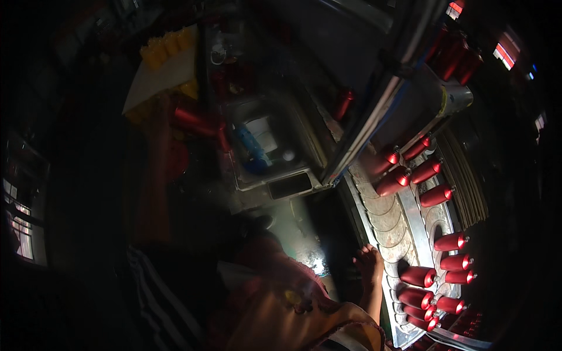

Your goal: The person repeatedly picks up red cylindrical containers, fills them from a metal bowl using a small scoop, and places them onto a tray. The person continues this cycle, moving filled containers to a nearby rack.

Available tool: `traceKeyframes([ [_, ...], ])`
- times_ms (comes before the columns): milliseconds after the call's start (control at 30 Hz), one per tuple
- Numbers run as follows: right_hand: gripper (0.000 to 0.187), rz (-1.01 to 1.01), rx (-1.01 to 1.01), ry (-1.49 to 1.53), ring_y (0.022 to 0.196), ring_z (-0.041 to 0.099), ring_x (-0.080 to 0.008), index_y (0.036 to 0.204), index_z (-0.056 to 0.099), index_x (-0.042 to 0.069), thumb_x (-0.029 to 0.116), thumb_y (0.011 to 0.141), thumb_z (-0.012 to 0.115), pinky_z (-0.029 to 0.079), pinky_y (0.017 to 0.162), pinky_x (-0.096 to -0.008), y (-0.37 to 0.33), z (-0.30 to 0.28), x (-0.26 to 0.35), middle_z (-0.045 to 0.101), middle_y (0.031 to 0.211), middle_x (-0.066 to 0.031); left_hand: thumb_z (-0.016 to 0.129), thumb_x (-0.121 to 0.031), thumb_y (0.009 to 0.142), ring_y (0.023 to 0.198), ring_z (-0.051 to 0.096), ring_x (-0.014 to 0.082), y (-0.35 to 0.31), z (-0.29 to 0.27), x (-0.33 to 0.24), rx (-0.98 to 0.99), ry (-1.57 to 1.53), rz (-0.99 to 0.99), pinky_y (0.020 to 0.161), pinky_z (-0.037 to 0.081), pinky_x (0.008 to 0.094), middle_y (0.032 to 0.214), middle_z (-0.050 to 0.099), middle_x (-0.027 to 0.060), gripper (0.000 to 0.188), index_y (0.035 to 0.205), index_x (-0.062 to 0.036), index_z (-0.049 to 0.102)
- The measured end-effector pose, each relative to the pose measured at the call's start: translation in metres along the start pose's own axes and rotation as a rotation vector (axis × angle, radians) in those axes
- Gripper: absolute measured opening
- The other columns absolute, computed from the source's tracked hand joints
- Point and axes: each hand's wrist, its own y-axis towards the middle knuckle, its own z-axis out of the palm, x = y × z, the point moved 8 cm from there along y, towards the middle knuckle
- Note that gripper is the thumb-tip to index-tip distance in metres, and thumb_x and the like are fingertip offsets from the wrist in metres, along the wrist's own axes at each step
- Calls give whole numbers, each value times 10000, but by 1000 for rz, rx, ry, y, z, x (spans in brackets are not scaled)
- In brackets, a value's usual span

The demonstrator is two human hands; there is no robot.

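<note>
A glossy red metal bottle (196,120) lies tilted at the left, its narrow end toward the sink-like basin. My left hand (164,114), dim in the shadow, is wrapped round the bottle's wide end; its fingers are hard to make out. Low at the right, my right hand (369,263) is beside the metal edge of a conveyor (389,231), its fingers a little apart and nothing visible in them. Several more red bottles stand along the conveyor, the closest to that hand being a red bottle (417,276).
A metal basin (240,181) holds a blue object (252,146) and a white piece. Yellow objects (170,47) sit around a pale board (161,79) at the far left. A pole with cables (380,105) crosses in front of the conveyor. Flattened cardboard (468,187) is stacked beyond it.
</note>
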Motion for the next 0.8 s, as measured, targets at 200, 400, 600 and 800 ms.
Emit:
traceKeyframes([
  [200,185,38,-125,89,878,605,-183,1029,576,35,85,856,617,520,765,-341,40,83,22,604,962,-46,608,-365,959,1154,604,340,124,190,95,151,-405,-361,964,477,414,1234,644,193,458,1267,-27,629],
  [400,205,57,-215,96,894,628,-182,1057,628,47,81,858,660,534,753,-331,57,140,65,634,982,-43,654,-441,899,1048,615,382,102,330,103,324,-344,-364,911,498,470,1143,636,171,432,1192,-125,678],
  [600,221,233,-306,207,863,655,-191,1084,631,87,268,961,596,580,703,-371,56,192,63,664,968,-41,727,-419,824,1157,561,379,100,363,94,347,-328,-376,967,473,462,1227,607,179,580,1301,-110,608],
  [800,196,243,-319,258,885,661,-198,1085,626,103,242,956,582,588,718,-400,35,226,81,659,988,-33,759,-436,788,1177,561,383,136,374,108,365,-402,-413,1002,459,460,1261,604,198,638,1299,-88,597],
])
